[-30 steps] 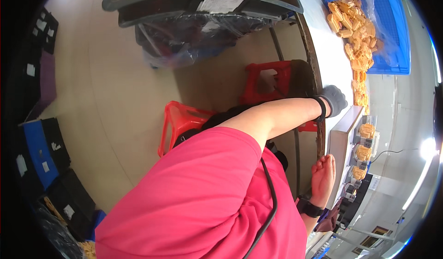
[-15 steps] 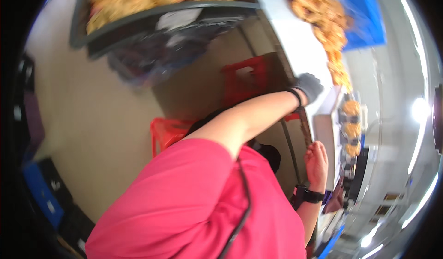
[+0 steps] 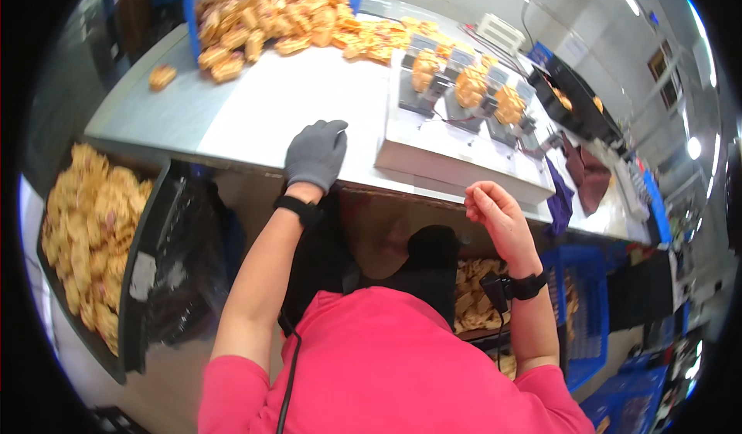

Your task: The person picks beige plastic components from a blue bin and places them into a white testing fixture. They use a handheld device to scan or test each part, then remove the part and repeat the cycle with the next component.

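Observation:
My left hand (image 3: 317, 154), in a grey glove, is over the white tabletop (image 3: 259, 113) near its front edge. Its fingers are curled together, and whatever may be in them is hidden. Bare and raised, my right hand (image 3: 498, 216) hovers by the table's front edge, fingers bent in toward the thumb, with nothing visible in them. Between and beyond the hands stands a white box-like fixture (image 3: 433, 163). Several yellow-orange pieces (image 3: 470, 90) sit upright in the holders on its top, apart from both hands.
A blue bin (image 3: 193, 17) spills yellow pieces (image 3: 270, 17) across the table's far left. One loose piece (image 3: 162, 77) lies apart. A dark crate (image 3: 137, 295) of paler pieces stands low left. Purple cloth (image 3: 560, 198) hangs right; a blue basket (image 3: 591, 310) is below.
My view has swung from the left side round to face the table. The left hand still is at the tabletop; the right remains raised near the front edge.

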`<state>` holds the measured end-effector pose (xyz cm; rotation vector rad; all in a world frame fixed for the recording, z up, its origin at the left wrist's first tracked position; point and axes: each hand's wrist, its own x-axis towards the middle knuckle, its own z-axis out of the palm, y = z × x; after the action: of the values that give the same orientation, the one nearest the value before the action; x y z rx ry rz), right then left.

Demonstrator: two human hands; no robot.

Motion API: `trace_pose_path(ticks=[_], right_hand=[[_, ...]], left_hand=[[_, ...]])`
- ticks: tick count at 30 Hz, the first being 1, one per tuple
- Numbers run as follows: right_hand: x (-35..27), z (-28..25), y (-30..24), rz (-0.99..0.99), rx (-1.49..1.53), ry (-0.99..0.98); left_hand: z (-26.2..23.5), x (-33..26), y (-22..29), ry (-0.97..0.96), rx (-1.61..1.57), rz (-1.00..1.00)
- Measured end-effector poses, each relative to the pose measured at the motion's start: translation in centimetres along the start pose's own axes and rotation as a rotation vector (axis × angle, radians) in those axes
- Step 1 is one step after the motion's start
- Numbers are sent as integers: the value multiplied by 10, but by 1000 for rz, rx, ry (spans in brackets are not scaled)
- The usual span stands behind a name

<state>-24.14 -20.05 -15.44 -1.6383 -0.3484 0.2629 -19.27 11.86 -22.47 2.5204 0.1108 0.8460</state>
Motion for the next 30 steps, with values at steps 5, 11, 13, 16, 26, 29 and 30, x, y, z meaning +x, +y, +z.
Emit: trace_pose_path(ticks=[5,11,13,16,26,29,30], right_hand=[[-7,-8,-3,-52,-15,72],[-20,-19,5,-50,21,114],[-18,-25,9,-15,23,122],[-16,-27,12,-38,1,101],[-19,-19,30,-109,63,44],[-24,-26,32,-161,65,41],[-29,-31,33,-177,71,63]], left_hand=[[1,2,-5,12,19,26],[4,7,-1,-48,17,8],[6,6,-4,-35,31,45],[5,8,-8,-75,56,6],[11,8,-12,-86,-3,29],[11,12,-10,-110,-29,34],[17,13,-11,-108,-25,60]])
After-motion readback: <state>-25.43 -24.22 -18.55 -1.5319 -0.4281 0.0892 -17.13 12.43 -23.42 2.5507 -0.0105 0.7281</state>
